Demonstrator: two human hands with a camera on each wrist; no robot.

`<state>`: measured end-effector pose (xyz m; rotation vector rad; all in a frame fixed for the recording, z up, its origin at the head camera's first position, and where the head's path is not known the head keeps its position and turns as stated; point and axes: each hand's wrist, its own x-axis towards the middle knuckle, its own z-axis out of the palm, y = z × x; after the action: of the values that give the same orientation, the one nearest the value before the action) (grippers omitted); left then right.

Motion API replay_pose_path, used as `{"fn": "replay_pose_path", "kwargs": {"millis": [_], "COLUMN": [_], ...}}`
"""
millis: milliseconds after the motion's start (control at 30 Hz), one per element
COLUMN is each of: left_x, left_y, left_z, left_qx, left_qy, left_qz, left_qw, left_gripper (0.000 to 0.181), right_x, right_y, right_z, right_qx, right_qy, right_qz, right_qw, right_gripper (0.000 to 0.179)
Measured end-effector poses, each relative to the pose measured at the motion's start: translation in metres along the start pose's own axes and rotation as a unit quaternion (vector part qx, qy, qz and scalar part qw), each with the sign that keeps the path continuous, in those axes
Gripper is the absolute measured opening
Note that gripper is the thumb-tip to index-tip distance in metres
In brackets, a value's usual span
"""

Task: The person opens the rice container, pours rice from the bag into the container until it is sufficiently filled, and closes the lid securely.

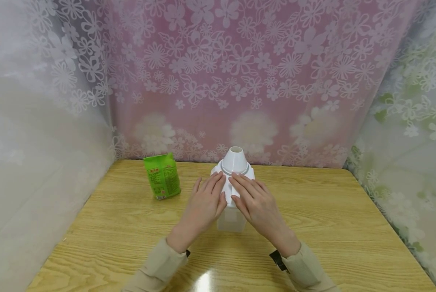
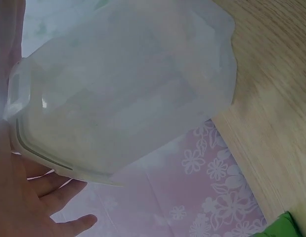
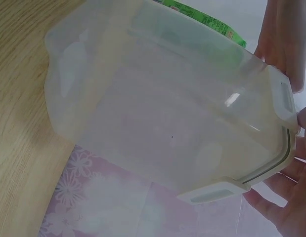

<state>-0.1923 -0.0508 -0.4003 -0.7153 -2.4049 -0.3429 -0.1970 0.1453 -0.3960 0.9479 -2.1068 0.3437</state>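
In front of me on the table stands an upright translucent plastic container (image 1: 231,221) with a white lid (image 1: 228,192). A white funnel-like cone (image 1: 235,162) rises from the lid's far part, its narrow round opening upward. My left hand (image 1: 205,201) rests on the lid's left side, while the right hand (image 1: 258,201) lies on its right side, fingers extended toward the cone's base. Through the clear wall (image 2: 123,94) in the left wrist view, no contents can be made out. The right wrist view shows white clips (image 3: 214,192) at the lid's edge.
A green printed bag (image 1: 162,177) stands to the left of the container on the wood-grain table (image 1: 312,219). Flowered curtains (image 1: 232,81) hang behind the table's far edge and along both sides.
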Motion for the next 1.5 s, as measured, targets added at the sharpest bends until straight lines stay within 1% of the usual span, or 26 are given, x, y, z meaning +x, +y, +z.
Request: {"fn": "replay_pose_path", "kwargs": {"millis": [167,400,633,700,833,967,1000,1067,1133,1167,1233,1267,1333,1433,1500], "left_x": [0.000,-0.001,-0.002,-0.002,-0.002,-0.002,-0.002,-0.002,-0.002,-0.002,-0.002,-0.002,-0.002,-0.002,-0.003], "left_y": [0.001,0.000,0.000,0.000,-0.001,-0.001,-0.001,-0.001,0.000,0.000,0.000,0.000,0.000,0.000,-0.001], "left_z": [0.002,0.006,0.005,0.004,0.005,0.006,0.007,0.007,0.007,0.007,0.007,0.007,0.007,0.006,0.006], "left_qx": [0.010,-0.010,-0.013,-0.015,-0.017,-0.018,-0.018,-0.020,-0.022,-0.024,-0.026,-0.028,-0.032,-0.035,-0.038], "left_qy": [0.014,0.025,0.026,0.025,0.025,0.021,0.020,0.021,0.024,0.026,0.030,0.031,0.032,0.030,0.030], "left_qz": [0.001,-0.007,-0.009,-0.009,-0.009,-0.007,-0.006,-0.005,-0.004,-0.003,-0.002,-0.002,-0.003,-0.006,-0.007], "left_qw": [0.9999,0.9996,0.9995,0.9995,0.9995,0.9996,0.9996,0.9996,0.9995,0.9994,0.9992,0.9991,0.9990,0.9989,0.9988], "left_gripper": [0.044,0.043,0.044,0.044,0.044,0.044,0.044,0.044,0.044,0.044,0.044,0.044,0.044,0.043,0.043], "right_x": [0.000,-0.001,0.001,0.002,0.003,0.003,0.004,0.006,0.009,0.010,0.012,0.012,0.013,0.013,0.012], "right_y": [0.000,0.000,0.000,0.000,0.004,0.011,0.013,0.019,0.025,0.028,0.035,0.038,0.045,0.057,0.064], "right_z": [0.000,0.000,0.000,-0.001,-0.003,-0.009,-0.012,-0.018,-0.026,-0.029,-0.036,-0.038,-0.041,-0.043,-0.042], "right_qx": [0.000,-0.001,0.008,0.021,0.056,0.099,0.113,0.141,0.164,0.173,0.195,0.208,0.242,0.307,0.350], "right_qy": [-0.007,-0.012,0.006,0.010,0.005,-0.011,-0.015,-0.026,-0.033,-0.038,-0.051,-0.059,-0.081,-0.117,-0.139], "right_qz": [0.005,0.006,0.000,0.003,0.018,0.026,0.028,0.037,0.055,0.070,0.113,0.139,0.198,0.285,0.331], "right_qw": [1.0000,0.9999,0.9999,0.9997,0.9982,0.9947,0.9931,0.9889,0.9844,0.9818,0.9729,0.9664,0.9464,0.9003,0.8654], "right_gripper": [0.054,0.054,0.054,0.055,0.058,0.056,0.053,0.040,0.027,0.024,0.026,0.027,0.027,0.031,0.036]}}
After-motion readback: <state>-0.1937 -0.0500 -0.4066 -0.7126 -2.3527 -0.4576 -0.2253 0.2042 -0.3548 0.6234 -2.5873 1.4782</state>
